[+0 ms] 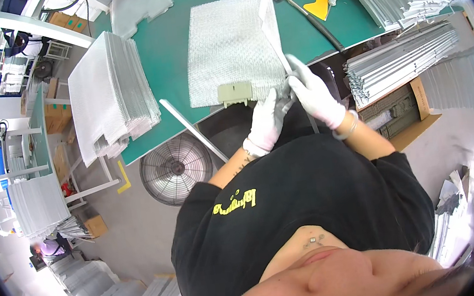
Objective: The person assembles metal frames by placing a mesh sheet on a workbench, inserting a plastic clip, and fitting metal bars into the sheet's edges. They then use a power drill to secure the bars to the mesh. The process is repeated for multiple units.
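Both my hands wear white gloves and meet at the near edge of the green table (167,45). My right hand (314,93) grips the lower end of a long thin metal strip (271,24) that rises away across the table. My left hand (269,120) closes on the same strip's near end, just below the right. A square silver mesh filter panel (230,46) lies flat on the table just beyond my hands, with a beige plastic latch piece (235,93) at its near edge.
A stack of mesh panels (111,95) stands at the table's left. A loose metal strip (191,128) overhangs the edge. A rubber mallet (309,14) and yellow scraper (317,5) lie far right. Bundled metal profiles (397,62) sit right; a round fan (176,168) stands on the floor.
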### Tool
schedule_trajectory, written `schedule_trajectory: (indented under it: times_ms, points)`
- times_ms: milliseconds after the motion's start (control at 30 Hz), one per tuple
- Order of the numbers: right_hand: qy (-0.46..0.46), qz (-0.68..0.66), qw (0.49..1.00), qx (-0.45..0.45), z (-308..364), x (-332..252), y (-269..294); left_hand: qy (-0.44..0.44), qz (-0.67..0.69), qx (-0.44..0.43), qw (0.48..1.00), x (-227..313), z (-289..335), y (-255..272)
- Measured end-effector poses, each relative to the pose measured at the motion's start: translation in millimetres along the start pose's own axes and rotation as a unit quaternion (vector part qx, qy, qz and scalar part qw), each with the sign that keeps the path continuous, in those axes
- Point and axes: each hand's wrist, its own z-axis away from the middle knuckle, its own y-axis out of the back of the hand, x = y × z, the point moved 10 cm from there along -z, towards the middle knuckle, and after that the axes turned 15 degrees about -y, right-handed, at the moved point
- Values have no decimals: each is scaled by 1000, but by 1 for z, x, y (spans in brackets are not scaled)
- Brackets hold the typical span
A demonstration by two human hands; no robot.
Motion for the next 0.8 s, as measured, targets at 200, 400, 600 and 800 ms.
schedule_trajectory:
  times_ms: [200,400,600,800]
  points:
    - [-3,-216,976,-26,-11,40,13,-18,123,40,991,0,-89,-19]
    - [-48,-316,940,-121,-26,33,13,-66,50,31,996,1,-122,-25]
    - [-56,-282,952,-107,-10,37,12,-97,58,30,993,2,-124,-23]
    - [-44,-320,939,-114,-8,32,17,-84,50,50,994,-3,-127,-14]
